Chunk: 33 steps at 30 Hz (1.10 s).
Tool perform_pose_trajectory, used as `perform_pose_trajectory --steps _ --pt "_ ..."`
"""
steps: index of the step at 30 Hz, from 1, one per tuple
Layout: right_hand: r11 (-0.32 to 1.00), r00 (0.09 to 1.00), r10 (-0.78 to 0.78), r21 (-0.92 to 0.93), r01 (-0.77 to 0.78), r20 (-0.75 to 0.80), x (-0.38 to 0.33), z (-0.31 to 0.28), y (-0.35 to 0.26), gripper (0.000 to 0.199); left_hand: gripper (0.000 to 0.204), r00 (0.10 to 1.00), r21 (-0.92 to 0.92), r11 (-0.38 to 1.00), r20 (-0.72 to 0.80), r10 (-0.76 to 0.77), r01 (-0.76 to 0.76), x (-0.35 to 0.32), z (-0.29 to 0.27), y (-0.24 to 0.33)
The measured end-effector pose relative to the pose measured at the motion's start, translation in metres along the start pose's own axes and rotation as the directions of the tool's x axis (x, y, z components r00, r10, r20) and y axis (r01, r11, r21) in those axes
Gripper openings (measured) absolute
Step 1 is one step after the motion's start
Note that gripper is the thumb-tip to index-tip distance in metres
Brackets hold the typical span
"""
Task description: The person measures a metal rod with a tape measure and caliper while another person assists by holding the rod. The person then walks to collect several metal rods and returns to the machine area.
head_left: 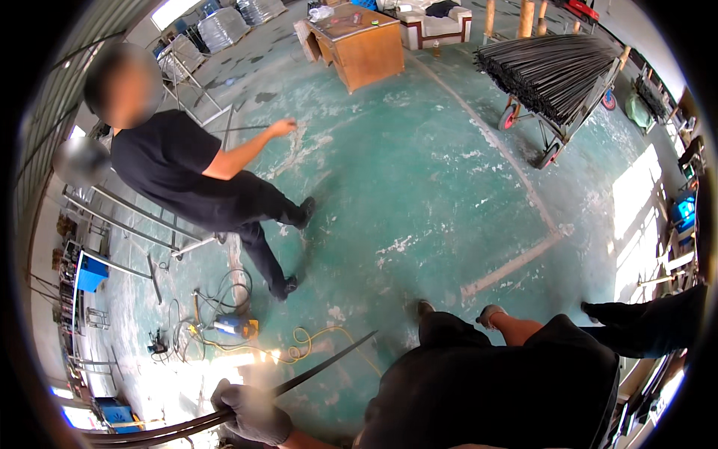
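Low on the left, my left hand point(256, 416) wears a dark grey glove. Its fingers are wrapped round long, thin black metal strips point(329, 363). One end slants up to the right over the floor; the other ends bend away toward the lower left rim, so how many strips there are is hard to tell. My right hand is out of the picture.
A person in black point(187, 172) stands at the left by metal frames point(134, 217). Cables and a blue tool point(232, 325) lie on the green floor. A cart piled with black rods point(553, 71) stands far right; a wooden desk point(366, 52) is behind. Another person's dark trouser leg point(643, 325) shows right.
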State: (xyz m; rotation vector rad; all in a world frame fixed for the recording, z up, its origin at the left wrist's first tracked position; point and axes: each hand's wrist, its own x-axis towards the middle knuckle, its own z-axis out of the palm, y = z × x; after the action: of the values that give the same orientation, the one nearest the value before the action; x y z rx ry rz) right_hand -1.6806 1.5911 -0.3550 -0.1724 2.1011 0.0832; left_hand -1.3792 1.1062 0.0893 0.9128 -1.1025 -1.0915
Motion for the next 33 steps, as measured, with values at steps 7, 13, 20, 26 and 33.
perform_pose_trajectory --steps 7,13,20,26,33 --pt "0.99 0.988 -0.062 0.116 0.079 -0.145 0.067 -0.08 -0.011 0.048 0.017 0.985 0.09 0.991 0.146 0.089 -0.103 0.007 0.147 -0.009" --pt "0.919 0.937 -0.228 0.26 0.297 -0.266 0.106 -0.277 -0.1 0.047 0.029 0.936 0.089 0.966 0.28 0.211 -0.245 0.032 0.29 -0.033" --pt "0.753 0.733 -0.381 0.271 0.599 -0.563 0.182 -0.563 -0.226 0.041 0.032 0.918 -0.069 0.989 0.369 0.148 -0.132 0.081 0.5 -0.093" --pt "0.678 0.743 -0.219 0.45 0.582 -0.632 0.245 -0.808 -0.281 0.041 0.023 0.878 0.006 0.989 0.462 0.127 -0.146 0.132 0.714 -0.168" --pt "0.596 0.61 -0.121 0.434 0.676 -0.783 0.344 -1.085 -0.274 0.039 0.032 0.786 -0.081 0.955 0.55 0.283 -0.287 0.17 0.967 -0.232"
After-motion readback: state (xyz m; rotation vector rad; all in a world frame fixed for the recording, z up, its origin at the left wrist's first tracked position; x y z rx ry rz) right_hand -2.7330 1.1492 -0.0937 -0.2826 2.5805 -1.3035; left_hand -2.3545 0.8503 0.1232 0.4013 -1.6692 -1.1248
